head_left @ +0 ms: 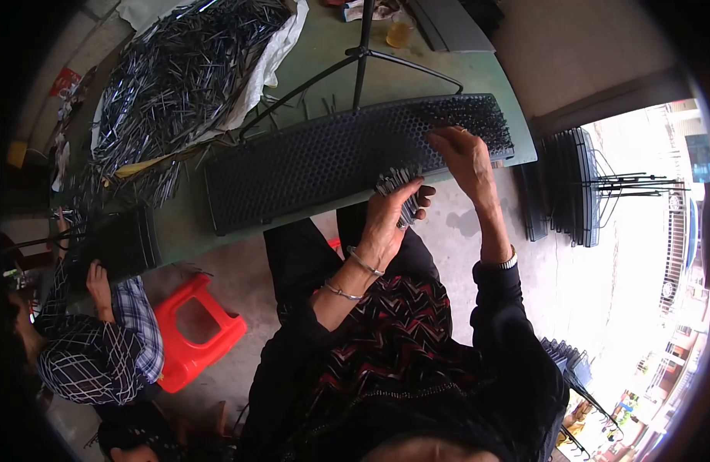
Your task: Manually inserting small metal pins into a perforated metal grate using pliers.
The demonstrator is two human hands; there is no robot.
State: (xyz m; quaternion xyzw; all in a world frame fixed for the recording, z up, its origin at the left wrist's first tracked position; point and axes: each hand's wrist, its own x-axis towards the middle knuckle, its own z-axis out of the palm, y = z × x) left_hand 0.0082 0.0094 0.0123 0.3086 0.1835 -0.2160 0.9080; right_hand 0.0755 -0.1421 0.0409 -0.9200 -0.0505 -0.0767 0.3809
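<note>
A long dark panel (293, 165) with rows of small holes lies along the near edge of the green table. Short dark pieces (474, 115) stand thickly in its right end; bare holes show over the middle and left. My left hand (387, 219) is closed around a bundle of thin dark strips (399, 185), just off the panel's near edge. Over the right part of the panel, my right hand (464, 158) has its fingers pinched together close to the holes. Whatever may be between those fingertips is too small to make out.
A big heap of loose dark strips (193, 65) lies on white sacking at the table's far left. Black rods (359, 58) rise from the panel's far side. A cup of amber liquid (399, 32) stands beyond. A co-worker's hand (99, 289), a red stool (205, 339) and stacked panels (576, 185) surround me.
</note>
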